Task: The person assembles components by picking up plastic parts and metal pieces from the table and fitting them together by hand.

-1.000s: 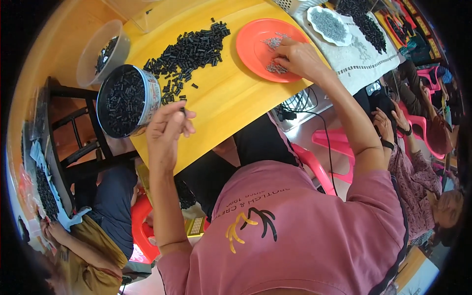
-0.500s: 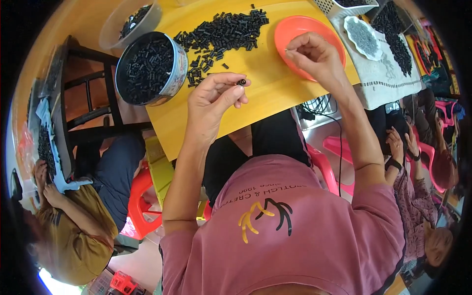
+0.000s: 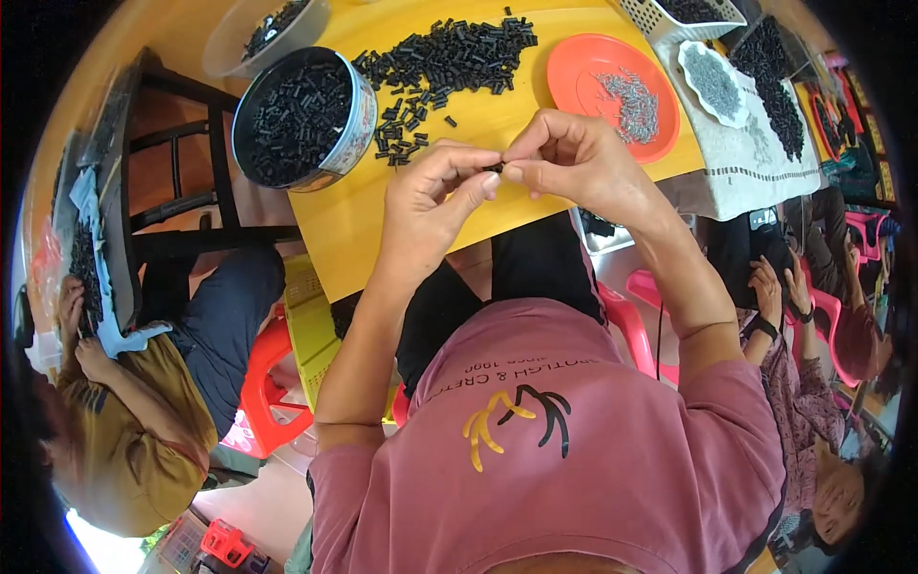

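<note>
My left hand (image 3: pixel 430 201) pinches a small black tube-shaped piece (image 3: pixel 493 167) between thumb and fingers, above the near part of the yellow tabletop (image 3: pixel 349 239). My right hand (image 3: pixel 588 172) meets it there, its thumb and forefinger closed at the end of the piece. What those right fingers hold, if anything, is too small and hidden to tell. Beyond the hands lies a loose heap of similar black pieces (image 3: pixel 449 59). An orange-red plate (image 3: pixel 574 72) behind my right hand carries many tiny silver metal pins (image 3: pixel 631 105).
At the left stands a round tin (image 3: pixel 356 134) full of black pieces, with a clear plastic tub (image 3: pixel 215 57) behind it. On the right, a white cloth (image 3: pixel 755 172) bears a scalloped white dish (image 3: pixel 690 72) and more black pieces. Other people sit on both sides.
My right hand has come left from over the plate to meet the left hand, uncovering the silver pins. The left hand has shifted slightly right, still holding the black piece.
</note>
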The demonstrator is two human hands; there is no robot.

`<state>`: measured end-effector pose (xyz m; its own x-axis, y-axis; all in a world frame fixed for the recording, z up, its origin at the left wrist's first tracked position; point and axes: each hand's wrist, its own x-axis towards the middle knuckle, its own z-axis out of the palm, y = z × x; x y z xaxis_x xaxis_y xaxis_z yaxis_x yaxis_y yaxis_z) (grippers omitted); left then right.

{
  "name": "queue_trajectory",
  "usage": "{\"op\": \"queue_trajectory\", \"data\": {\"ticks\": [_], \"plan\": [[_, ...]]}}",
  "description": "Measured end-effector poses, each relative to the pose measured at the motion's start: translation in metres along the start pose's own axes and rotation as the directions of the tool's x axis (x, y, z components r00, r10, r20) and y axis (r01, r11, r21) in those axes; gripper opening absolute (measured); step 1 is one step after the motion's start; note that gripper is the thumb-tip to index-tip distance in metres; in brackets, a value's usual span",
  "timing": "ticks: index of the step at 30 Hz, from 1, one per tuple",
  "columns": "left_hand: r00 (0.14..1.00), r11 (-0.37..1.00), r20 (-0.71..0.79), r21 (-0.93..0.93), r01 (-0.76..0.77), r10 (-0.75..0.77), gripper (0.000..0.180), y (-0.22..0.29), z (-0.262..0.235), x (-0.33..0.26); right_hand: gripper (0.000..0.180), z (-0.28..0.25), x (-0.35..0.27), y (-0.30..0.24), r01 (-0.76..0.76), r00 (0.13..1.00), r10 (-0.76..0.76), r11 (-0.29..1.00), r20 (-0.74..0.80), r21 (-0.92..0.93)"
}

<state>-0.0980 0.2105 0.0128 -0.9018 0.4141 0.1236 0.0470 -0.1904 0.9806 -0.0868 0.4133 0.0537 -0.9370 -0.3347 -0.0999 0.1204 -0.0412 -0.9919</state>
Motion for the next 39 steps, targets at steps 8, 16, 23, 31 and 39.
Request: {"op": "queue_trajectory", "data": {"ticks": [8, 16, 23, 31, 39], "plan": [[0.991, 0.985, 0.049, -0.117, 0.129, -0.124, 0.017, -0.017, -0.014, -0.014, 0.021, -0.003, 0.018, 0.036, -0.233, 0.964, 0.213, 0.965, 0.160, 0.118], [0.971, 0.942, -0.101, -0.282, 0.181, -0.217, 0.018, -0.039, -0.039, -0.026, 0.019, 0.006, 0.084, 0.067, 0.126, 0.961, -0.257, 0.738, -0.104, -0.663], [0.962, 0.931, -0.146, -0.322, 0.173, -0.229, 0.018, -0.041, -0.042, -0.024, 0.014, 0.012, 0.107, 0.082, 0.151, 0.932, -0.363, 0.429, -0.017, -0.891], [0.967, 0.930, -0.158, -0.342, 0.137, -0.201, 0.020, -0.040, -0.035, -0.019, 0.021, 0.027, 0.066, 0.043, 0.042, 0.994, -0.048, 0.997, -0.100, -0.060], [0.966, 0.917, -0.198, -0.392, 0.076, -0.165, 0.018, -0.023, -0.016, -0.015, 0.020, 0.032, 0.043, 0.045, 0.139, 0.982, -0.133, 0.989, -0.132, 0.041]]}}
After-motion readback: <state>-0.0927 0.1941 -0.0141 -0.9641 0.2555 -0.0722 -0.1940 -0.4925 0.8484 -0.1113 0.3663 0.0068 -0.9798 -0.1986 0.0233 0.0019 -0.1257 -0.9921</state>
